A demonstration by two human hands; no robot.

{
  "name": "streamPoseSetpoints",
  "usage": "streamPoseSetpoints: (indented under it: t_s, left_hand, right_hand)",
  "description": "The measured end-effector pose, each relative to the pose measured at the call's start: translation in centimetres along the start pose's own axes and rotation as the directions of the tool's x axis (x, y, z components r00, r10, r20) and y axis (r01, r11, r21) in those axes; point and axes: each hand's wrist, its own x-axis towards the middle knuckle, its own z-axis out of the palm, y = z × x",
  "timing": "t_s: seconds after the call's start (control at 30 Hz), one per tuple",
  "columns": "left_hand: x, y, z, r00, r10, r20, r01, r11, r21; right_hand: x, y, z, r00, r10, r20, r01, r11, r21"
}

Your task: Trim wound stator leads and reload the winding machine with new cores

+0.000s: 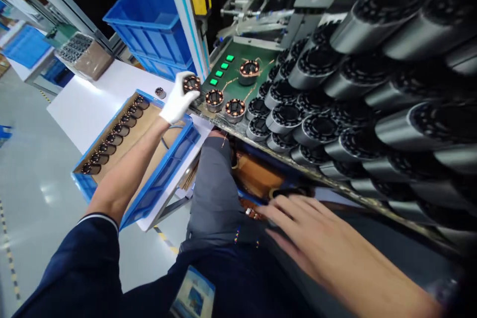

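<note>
My left hand (178, 101), in a white glove, is closed round a copper-wound stator (192, 83) and holds it at the left edge of a green fixture plate (238, 90). Three more wound stators (234, 108) stand on that plate beside lit green buttons (222, 70). My right hand (298, 231) is bare, its fingers stretched out and spread low over my lap, holding nothing. It reaches toward an orange-brown bin (257, 176) under the bench edge.
A blue crate (164, 164) with a row of stators (115, 136) sits on a white table (85, 104). One loose stator (160, 92) lies beside it. Several dark empty stator cores (298, 119) fill the bench at right. Stacked blue bins (152, 25) stand behind.
</note>
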Motion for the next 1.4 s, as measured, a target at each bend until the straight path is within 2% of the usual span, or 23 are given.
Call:
streamPoseSetpoints:
  t_s: [0.1,0.17,0.23,0.3,0.37,0.43,0.47,0.53,0.57,0.63,0.7,0.73,0.77,0.8,0.87,0.93,1.0,1.07,1.17,1.23,1.3,1.33,1.4]
  left_hand:
    - [0.9,-0.3,2.4,0.993,-0.037,0.115,0.046,0.996,-0.079]
    - [1.1,-0.3,2.7,0.980,-0.070,0.186,0.096,0.986,-0.134]
    - [1.3,0.1,2.2,0.974,-0.095,0.206,0.128,0.979,-0.157]
    - [1.1,1.2,1.6,0.987,-0.092,0.133,0.114,0.978,-0.172]
    - [-0.1,3.7,1.6,0.997,-0.049,-0.055,0.035,0.972,-0.231]
    - [-2.9,7.3,2.4,0.954,0.007,-0.301,-0.100,0.951,-0.294]
    - [-4.7,9.2,3.1,0.933,0.018,-0.361,-0.136,0.942,-0.306]
    - [-8.9,12.3,4.4,0.921,-0.023,-0.389,-0.101,0.950,-0.296]
    - [-10.9,13.3,5.0,0.933,-0.020,-0.358,-0.083,0.959,-0.270]
    - [-14.1,14.2,5.5,0.947,-0.084,-0.309,0.000,0.965,-0.263]
    - [-15.9,14.2,5.5,0.942,-0.206,-0.265,0.099,0.925,-0.367]
    - [-16.4,14.2,5.2,0.937,-0.270,-0.220,0.147,0.878,-0.455]
    - [-16.6,14.3,5.0,0.939,-0.317,-0.137,0.194,0.813,-0.549]
    - [-16.7,14.6,4.7,0.945,-0.327,-0.021,0.241,0.738,-0.631]
    - [-16.7,15.8,4.7,0.947,-0.228,0.226,0.320,0.615,-0.720]
    - [-16.6,17.2,5.6,0.914,-0.088,0.397,0.372,0.574,-0.730]
    - [-16.8,18.3,7.3,0.880,-0.062,0.472,0.426,0.544,-0.723]
    - [-17.3,19.0,9.5,0.833,-0.153,0.531,0.537,0.452,-0.713]
    - [-17.8,19.8,12.3,0.698,-0.275,0.661,0.716,0.258,-0.648]
    - [-17.8,20.3,13.6,0.612,-0.289,0.736,0.790,0.201,-0.579]
    - [-17.6,20.9,14.6,0.576,-0.271,0.771,0.817,0.225,-0.531]
    - [-17.4,21.1,15.1,0.585,-0.269,0.765,0.809,0.270,-0.523]
    - [-17.1,21.5,16.1,0.665,-0.277,0.693,0.730,0.437,-0.525]
  right_hand:
    - [6.5,-0.1,-3.7,0.999,-0.002,-0.052,-0.007,0.985,-0.170]
    - [11.1,0.9,-5.5,0.991,0.049,-0.122,-0.084,0.950,-0.300]
    - [16.2,2.8,-6.3,0.969,0.134,-0.208,-0.209,0.892,-0.401]
    - [21.5,5.4,-6.1,0.937,0.225,-0.269,-0.327,0.837,-0.438]
    - [26.5,8.2,-5.3,0.886,0.391,-0.247,-0.463,0.765,-0.447]
    - [30.3,10.8,-4.4,0.822,0.535,-0.195,-0.561,0.704,-0.435]
    - [31.6,11.9,-4.1,0.802,0.571,-0.174,-0.584,0.688,-0.431]
    - [33.0,13.5,-4.2,0.803,0.572,-0.168,-0.583,0.694,-0.421]
    - [33.1,13.9,-4.6,0.820,0.544,-0.177,-0.563,0.712,-0.419]
    - [32.0,13.5,-5.9,0.896,0.394,-0.206,-0.445,0.795,-0.412]
    - [29.4,11.3,-7.4,0.962,0.138,-0.237,-0.222,0.899,-0.377]
    - [27.5,9.6,-8.0,0.968,0.005,-0.252,-0.092,0.937,-0.337]
    - [25.4,7.5,-8.5,0.963,-0.061,-0.263,-0.018,0.958,-0.288]
    - [23.1,5.3,-8.7,0.973,-0.072,-0.219,0.015,0.967,-0.253]
    - [18.2,1.1,-8.5,0.995,-0.082,-0.060,0.073,0.986,-0.150]
    - [13.5,-2.1,-7.5,0.996,-0.091,0.018,0.091,0.995,-0.034]
    - [9.3,-3.7,-5.9,0.999,-0.013,-0.030,0.015,0.997,0.076]
    - [5.7,-4.0,-4.0,0.987,0.112,-0.114,-0.095,0.985,0.144]
    - [1.0,-3.3,-1.2,0.954,0.191,-0.230,-0.186,0.982,0.040]
    - [-1.7,-2.8,0.0,0.926,0.185,-0.329,-0.221,0.972,-0.077]
    - [-3.8,-2.4,0.4,0.895,0.196,-0.400,-0.254,0.962,-0.097]
    - [-4.7,-2.3,0.4,0.883,0.218,-0.416,-0.266,0.962,-0.059]
    - [-5.8,-2.2,0.1,0.869,0.300,-0.393,-0.267,0.954,0.137]
